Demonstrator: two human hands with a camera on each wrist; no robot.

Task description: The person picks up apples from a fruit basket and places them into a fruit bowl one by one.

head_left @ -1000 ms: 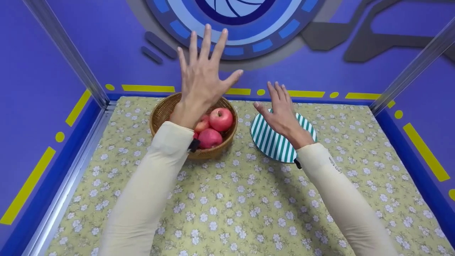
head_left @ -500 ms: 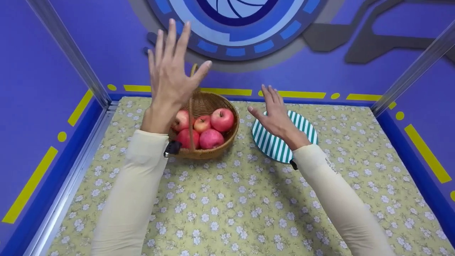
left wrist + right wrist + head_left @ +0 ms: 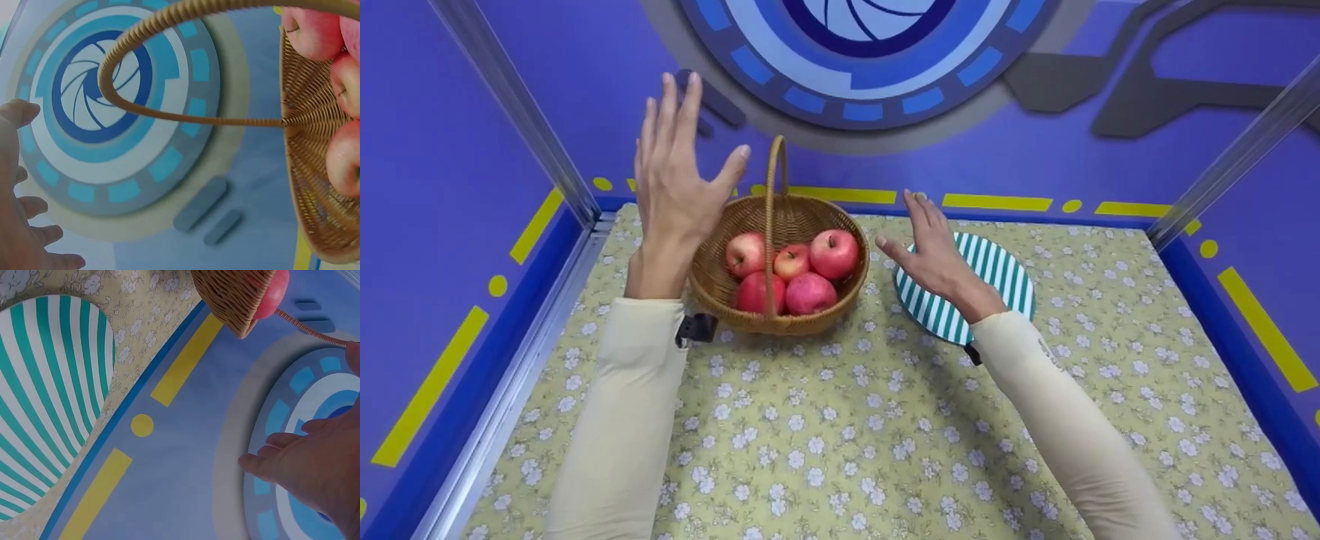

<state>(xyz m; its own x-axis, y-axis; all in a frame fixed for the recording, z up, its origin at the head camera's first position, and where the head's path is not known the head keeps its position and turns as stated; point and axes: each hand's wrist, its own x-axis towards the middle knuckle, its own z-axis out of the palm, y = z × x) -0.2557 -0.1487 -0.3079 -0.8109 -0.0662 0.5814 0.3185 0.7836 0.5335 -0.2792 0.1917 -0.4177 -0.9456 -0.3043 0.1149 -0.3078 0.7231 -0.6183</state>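
Observation:
My left hand [image 3: 679, 191] hovers at the left side of a wicker basket [image 3: 706, 259], fingers straight and thumb spread, holding nothing. Several red apples [image 3: 835, 253] lie in the basket, whose arched handle [image 3: 770, 202] stands upright. In the left wrist view the handle [image 3: 197, 119] and the apples [image 3: 343, 157] appear to the right of the hand [image 3: 19, 197]. My right hand [image 3: 937, 255] is held above a round plate [image 3: 1001, 281] with green and white stripes, its fingers extended and nothing in them. The right wrist view shows the striped plate [image 3: 50, 394] apart from the hand [image 3: 315, 467].
A flowered cloth [image 3: 825, 442] covers the table under the basket and plate. Blue panels [image 3: 607, 90] with yellow marks close off the back and both sides. Metal posts [image 3: 514, 105] stand at the back corners.
My left hand has moved left, from over the basket to its left side, uncovering the handle and more apples. The right hand has shifted slightly left and down. Basket and plate stay in place.

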